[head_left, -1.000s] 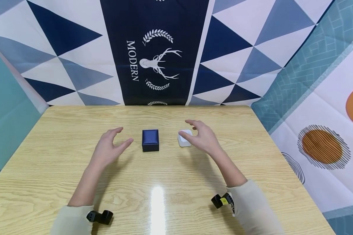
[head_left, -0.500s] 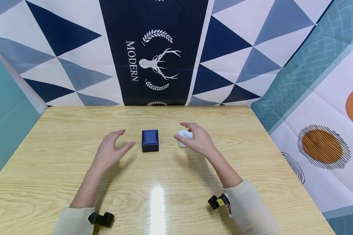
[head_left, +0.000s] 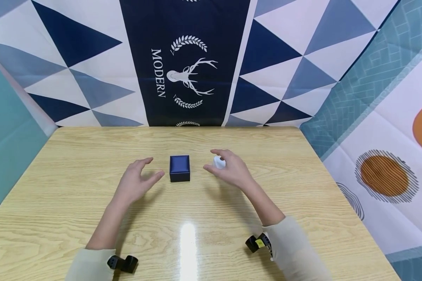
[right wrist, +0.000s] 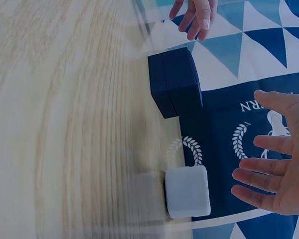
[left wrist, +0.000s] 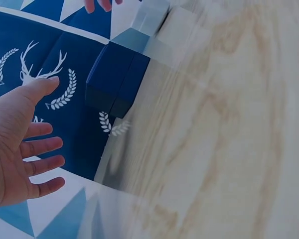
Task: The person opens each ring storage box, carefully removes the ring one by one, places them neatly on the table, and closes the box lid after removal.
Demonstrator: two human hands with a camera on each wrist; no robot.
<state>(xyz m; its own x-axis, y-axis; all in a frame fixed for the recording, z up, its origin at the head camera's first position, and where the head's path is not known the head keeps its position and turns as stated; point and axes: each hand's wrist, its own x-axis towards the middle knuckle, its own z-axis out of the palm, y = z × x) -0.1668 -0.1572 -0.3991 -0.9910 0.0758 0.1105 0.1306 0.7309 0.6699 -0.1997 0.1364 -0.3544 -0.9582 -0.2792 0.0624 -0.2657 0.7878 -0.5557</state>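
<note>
A small dark blue box with a padded-looking top stands on the wooden table, its lid closed. To its left, my left hand hovers with fingers apart, touching nothing. My right hand is held above the table on the other side, thumb and fingers spread, empty. Partly hidden behind that hand sits a white rounded block. In the right wrist view the white block and the blue box rest apart from each other. The blue box also shows beyond the left fingers in the left wrist view.
The light wooden table runs back to a patterned cloth wall with a deer print. Further cloth hangs along the left and right sides. Each wrist carries a small black camera, such as the left camera.
Both hands have moved inward toward the blue box, the right one further, passing over the white block and covering its right part. The box and the block stay in place.
</note>
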